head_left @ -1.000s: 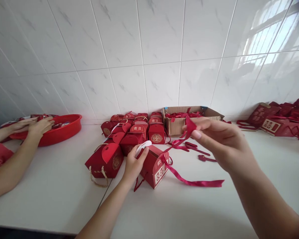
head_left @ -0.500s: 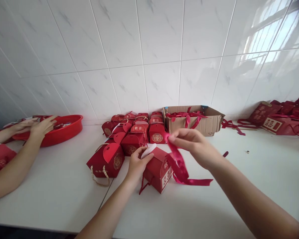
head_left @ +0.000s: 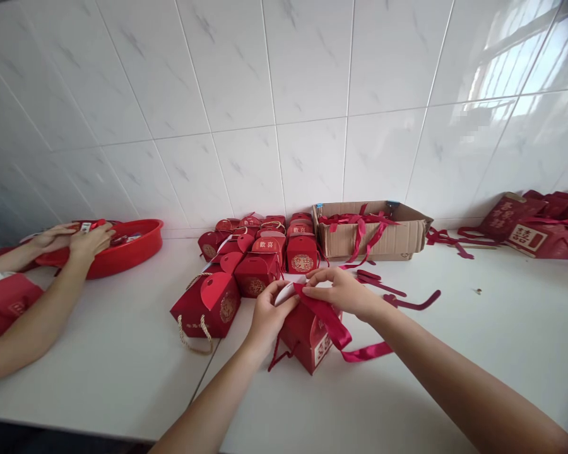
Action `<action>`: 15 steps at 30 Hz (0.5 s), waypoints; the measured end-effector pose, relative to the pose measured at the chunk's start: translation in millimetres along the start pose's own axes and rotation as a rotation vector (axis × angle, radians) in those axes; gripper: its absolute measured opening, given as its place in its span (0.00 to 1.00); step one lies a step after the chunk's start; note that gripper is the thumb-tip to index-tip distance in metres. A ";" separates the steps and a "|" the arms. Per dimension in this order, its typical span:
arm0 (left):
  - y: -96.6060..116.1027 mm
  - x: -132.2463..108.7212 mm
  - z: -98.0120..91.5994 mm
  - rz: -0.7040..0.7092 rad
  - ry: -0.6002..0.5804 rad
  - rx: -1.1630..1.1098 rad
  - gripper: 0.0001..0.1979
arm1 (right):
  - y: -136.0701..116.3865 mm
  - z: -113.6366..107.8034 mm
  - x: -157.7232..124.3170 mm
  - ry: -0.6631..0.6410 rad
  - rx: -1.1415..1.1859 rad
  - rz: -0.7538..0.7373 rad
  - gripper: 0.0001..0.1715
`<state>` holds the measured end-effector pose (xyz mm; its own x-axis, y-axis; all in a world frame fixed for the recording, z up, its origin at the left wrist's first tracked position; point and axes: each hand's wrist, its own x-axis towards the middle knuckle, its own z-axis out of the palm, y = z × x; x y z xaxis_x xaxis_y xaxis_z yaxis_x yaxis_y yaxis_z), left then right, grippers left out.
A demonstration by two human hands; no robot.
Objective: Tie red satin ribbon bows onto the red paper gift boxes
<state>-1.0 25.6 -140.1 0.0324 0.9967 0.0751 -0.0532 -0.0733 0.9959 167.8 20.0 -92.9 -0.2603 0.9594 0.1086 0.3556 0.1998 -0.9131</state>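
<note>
A small red gift box (head_left: 305,337) with gold characters stands on the white counter (head_left: 407,378) in front of me. My left hand (head_left: 269,315) grips its top left side at the white flap. My right hand (head_left: 341,291) pinches a dark red ribbon (head_left: 334,325) down onto the top of the box. The ribbon runs over the box's front and trails to the right on the counter.
Several finished red boxes (head_left: 260,252) crowd behind, one with a rope handle (head_left: 203,306). A cardboard box (head_left: 373,230) of ribbons stands at the wall, loose ribbons (head_left: 407,301) before it. Red bags (head_left: 534,224) lie far right. Another person's hands (head_left: 73,239) work at a red tray (head_left: 123,249) on the left.
My right hand has come down from mid-air with the ribbon onto the top of the box. The box has turned slightly. My left hand has stayed on it.
</note>
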 end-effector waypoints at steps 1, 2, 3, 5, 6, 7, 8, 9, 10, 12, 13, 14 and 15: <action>0.6 -0.5 0.3 -0.001 -0.001 -0.003 0.17 | -0.8 0.2 -0.2 -0.001 -0.001 -0.007 0.11; 1.1 -0.8 0.5 -0.003 -0.002 -0.011 0.17 | -1.6 0.4 -0.6 -0.002 0.001 -0.011 0.11; 1.4 -1.1 0.6 -0.005 -0.003 -0.019 0.17 | -2.3 0.6 -1.1 -0.001 0.004 -0.012 0.10; 1.4 -1.2 0.6 -0.010 -0.007 -0.028 0.17 | -3.9 0.8 -2.1 -0.002 0.009 -0.012 0.10; 1.1 -1.2 0.5 -0.011 -0.011 -0.028 0.16 | -4.6 1.0 -2.6 -0.002 0.009 -0.012 0.09; 0.6 -1.2 0.3 -0.007 -0.017 -0.025 0.16 | -5.3 1.1 -2.9 -0.002 0.009 -0.014 0.09; 0.0 -1.2 0.1 -0.001 -0.027 -0.020 0.15 | -5.9 1.1 -3.2 0.000 0.008 -0.015 0.08; -0.7 -1.2 -0.2 0.009 -0.039 -0.013 0.15 | -6.4 1.2 -3.4 0.001 0.010 -0.015 0.08; -1.4 -1.4 -0.4 0.021 -0.053 -0.007 0.14 | -6.7 1.2 -3.5 0.002 0.014 -0.014 0.08; -2.4 -2.0 -0.6 0.057 -0.078 0.012 0.13 | -6.9 1.2 -3.3 0.003 0.023 -0.017 0.09; -2.6 -2.3 -0.5 0.075 -0.087 0.023 0.13 | -6.7 1.2 -3.1 0.002 0.024 -0.020 0.09; -2.5 -2.7 -0.4 0.090 -0.091 0.036 0.13 | -6.3 1.3 -2.8 -0.001 0.022 -0.024 0.10; -2.3 -3.1 -0.2 0.102 -0.089 0.047 0.13 | -5.7 1.4 -2.3 -0.008 0.017 -0.023 0.10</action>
<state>-1.2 22.7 -142.6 0.1176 0.9770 0.1779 -0.0143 -0.1775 0.9840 165.1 16.4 -88.5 -0.2753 0.9529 0.1270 0.3338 0.2186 -0.9169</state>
